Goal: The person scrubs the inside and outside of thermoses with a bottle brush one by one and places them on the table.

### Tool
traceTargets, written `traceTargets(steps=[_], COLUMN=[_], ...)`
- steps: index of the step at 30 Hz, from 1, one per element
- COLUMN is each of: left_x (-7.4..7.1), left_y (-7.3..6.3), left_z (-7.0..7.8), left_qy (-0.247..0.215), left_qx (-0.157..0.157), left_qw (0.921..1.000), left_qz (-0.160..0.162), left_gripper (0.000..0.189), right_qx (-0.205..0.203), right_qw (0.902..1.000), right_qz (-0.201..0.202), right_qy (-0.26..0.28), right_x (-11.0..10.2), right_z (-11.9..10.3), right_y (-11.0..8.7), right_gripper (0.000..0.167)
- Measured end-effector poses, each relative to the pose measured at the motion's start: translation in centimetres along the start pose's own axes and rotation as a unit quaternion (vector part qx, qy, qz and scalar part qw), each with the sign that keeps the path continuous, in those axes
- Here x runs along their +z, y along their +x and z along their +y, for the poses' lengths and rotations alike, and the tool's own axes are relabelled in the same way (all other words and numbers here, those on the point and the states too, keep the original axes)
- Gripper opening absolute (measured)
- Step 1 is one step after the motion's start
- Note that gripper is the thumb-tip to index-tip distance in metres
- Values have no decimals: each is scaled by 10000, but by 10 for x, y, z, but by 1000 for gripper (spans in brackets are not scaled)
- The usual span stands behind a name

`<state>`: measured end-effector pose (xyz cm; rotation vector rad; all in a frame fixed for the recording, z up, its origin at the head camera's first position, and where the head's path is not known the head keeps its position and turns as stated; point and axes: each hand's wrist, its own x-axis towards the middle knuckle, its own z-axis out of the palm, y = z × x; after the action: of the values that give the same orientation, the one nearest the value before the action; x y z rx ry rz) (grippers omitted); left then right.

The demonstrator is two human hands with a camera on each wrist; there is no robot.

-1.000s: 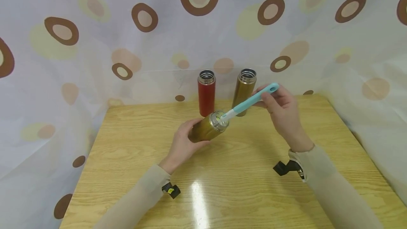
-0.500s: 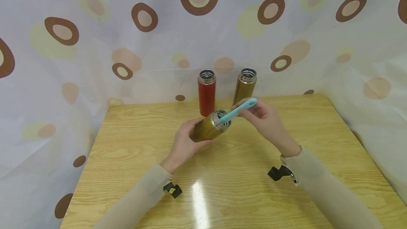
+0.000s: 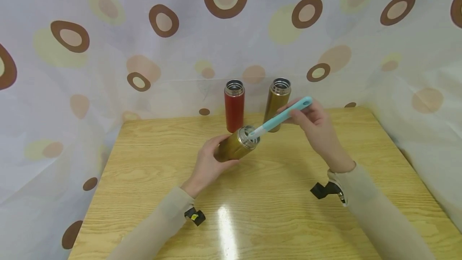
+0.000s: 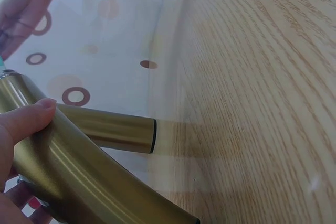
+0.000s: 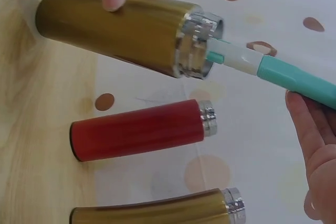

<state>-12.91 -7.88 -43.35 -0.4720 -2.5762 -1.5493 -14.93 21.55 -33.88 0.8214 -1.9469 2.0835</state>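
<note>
My left hand (image 3: pixel 208 164) grips a gold thermos bottle (image 3: pixel 231 147) round its body and holds it tilted, its open steel mouth facing up and right. In my right hand (image 3: pixel 319 131) is a bottle brush (image 3: pixel 279 118) with a teal handle and white neck, pinched between thumb and fingers. The brush's lower end is inside the bottle's mouth, so its head is hidden. In the right wrist view, the white neck of the brush (image 5: pixel 241 57) shows just outside the steel rim. The left wrist view shows my thumb lying along the gold bottle (image 4: pixel 68 156).
Behind the held bottle, a red thermos bottle (image 3: pixel 234 109) stands upright without a lid. To its right stands another lidless gold thermos bottle (image 3: pixel 277 99), partly behind my right hand. A patterned curtain (image 3: pixel 195 51) hangs at the back of the wooden table (image 3: pixel 151 171).
My right hand pushed the brush deeper into the bottle half a second ago, then drew it back up and right, where more of the brush shows. My left hand has barely moved.
</note>
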Motion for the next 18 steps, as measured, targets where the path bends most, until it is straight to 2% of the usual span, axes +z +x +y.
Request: traceTargets(steps=[5, 8, 14, 18], left_x=[1, 1, 2, 2], left_y=[0, -1, -1, -1], left_z=[0, 1, 5, 6], left_qy=[4, -16, -34, -41], left_qx=[46, 43, 63, 94], left_qw=[10000, 10000, 10000, 9999], left_qz=[22, 6, -41, -62], left_gripper=[73, 73, 74, 73], right_qx=[-73, 70, 663, 839], right_qw=[9999, 9998, 9944, 9903], right_qz=[109, -61, -604, -758], right_qy=[68, -165, -566, -806], right_x=[-1, 2, 13, 17], right_z=[-5, -2, 11, 13], right_y=[1, 0, -5, -9], right_gripper=[14, 13, 20, 20])
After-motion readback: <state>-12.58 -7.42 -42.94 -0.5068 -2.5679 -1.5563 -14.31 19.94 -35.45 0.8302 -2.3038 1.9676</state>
